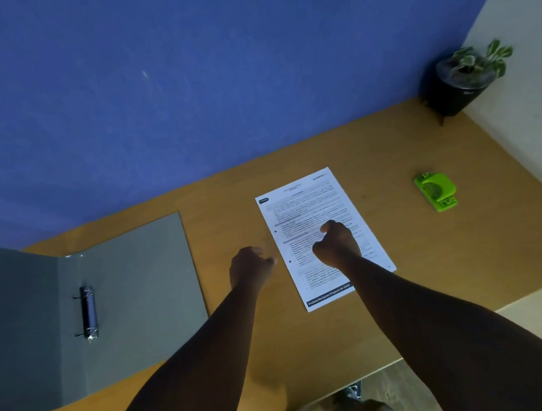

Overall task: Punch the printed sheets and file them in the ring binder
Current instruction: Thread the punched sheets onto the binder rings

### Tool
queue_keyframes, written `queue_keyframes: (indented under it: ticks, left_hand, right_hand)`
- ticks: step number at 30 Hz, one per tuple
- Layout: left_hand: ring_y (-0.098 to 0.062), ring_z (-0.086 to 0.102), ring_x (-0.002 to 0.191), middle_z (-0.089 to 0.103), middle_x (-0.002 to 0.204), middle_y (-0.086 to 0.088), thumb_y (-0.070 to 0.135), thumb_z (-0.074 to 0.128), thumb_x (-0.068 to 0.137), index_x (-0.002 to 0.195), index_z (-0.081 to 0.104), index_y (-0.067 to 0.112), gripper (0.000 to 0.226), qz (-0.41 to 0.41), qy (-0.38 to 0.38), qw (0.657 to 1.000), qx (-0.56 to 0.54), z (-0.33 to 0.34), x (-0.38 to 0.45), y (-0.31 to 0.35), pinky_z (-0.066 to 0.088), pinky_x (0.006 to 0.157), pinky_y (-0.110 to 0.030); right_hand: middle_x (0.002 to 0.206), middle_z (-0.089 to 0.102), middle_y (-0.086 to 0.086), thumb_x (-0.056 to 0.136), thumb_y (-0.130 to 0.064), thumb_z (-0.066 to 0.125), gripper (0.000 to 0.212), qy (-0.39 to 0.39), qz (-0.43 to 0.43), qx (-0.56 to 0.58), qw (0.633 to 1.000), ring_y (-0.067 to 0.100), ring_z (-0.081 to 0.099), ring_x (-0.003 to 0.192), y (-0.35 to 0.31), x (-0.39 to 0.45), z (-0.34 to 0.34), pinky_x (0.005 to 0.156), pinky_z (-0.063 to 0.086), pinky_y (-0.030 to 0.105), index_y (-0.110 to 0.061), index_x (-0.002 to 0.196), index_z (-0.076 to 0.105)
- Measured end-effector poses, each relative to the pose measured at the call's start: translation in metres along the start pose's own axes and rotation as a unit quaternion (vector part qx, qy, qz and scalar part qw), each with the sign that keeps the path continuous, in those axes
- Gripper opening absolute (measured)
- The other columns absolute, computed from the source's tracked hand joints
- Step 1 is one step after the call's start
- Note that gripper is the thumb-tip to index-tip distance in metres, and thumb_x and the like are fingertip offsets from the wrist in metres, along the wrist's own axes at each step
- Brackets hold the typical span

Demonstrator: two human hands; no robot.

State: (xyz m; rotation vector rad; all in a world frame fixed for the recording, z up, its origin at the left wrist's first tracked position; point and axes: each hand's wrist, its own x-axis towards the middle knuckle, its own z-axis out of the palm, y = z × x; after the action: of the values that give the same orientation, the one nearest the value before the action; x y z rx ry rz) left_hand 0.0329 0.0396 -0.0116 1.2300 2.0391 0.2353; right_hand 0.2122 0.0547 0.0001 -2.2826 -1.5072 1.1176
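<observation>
Neither of your hands holds anything. Your right hand sits just right of centre in the frame, fingers curled loosely inward over the middle of the printed sheets; the blur there makes it hard to say whether your knuckles touch the paper or hover just above it. Your left hand is at the centre of the frame, also loosely curled with the fingertips pointing toward the left edge of the sheets, over bare wood just beside the paper.

The sheets lie flat on the wooden desk, slightly right of centre, turned a little so the top edge tilts toward the upper right. You can see 2 small dark dots near the left margin, possibly punched holes, though the view is too soft to be sure.

The ring binder lies open at the left of the frame, grey inside, with its metal ring mechanism near the spine. It is apart from the sheets, with bare desk between them.

The green hole punch rests at the right of the frame, well apart from the paper. Farther up, in the upper right corner of the desk, stands 1 potted plant against the blue wall.
</observation>
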Motion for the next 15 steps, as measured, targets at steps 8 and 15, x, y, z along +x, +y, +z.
queue_keyframes:
  ticks: [8, 15]
  left_hand:
    - [-0.024, 0.063, 0.117, 0.063, 0.133, -0.007, 0.035, 0.068, 0.090, 0.133, 0.059, 0.008, 0.051, -0.029, -0.058, 0.998, -0.012, 0.029, -0.005, 0.024, 0.048, 0.083, -0.027]
    - [-0.021, 0.067, 0.089, 0.070, 0.119, -0.007, 0.037, 0.071, 0.086, 0.122, 0.064, 0.009, 0.046, -0.065, -0.053, 0.995, -0.044, 0.038, -0.007, 0.034, 0.045, 0.057, -0.024]
  right_hand:
    - [0.137, 0.051, 0.007, 0.081, -0.012, 0.059, 0.055, -0.038, -0.008, -0.056, 0.998, 0.026, 0.049, 0.127, 0.022, 0.001, -0.006, 0.103, 0.046, 0.038, -0.012, 0.134, 0.047]
    - [0.133, 0.052, 0.008, 0.080, -0.015, 0.063, 0.054, -0.044, -0.015, -0.079, 0.996, 0.026, 0.051, 0.123, 0.027, 0.005, -0.005, 0.100, 0.049, 0.042, -0.013, 0.132, 0.047]
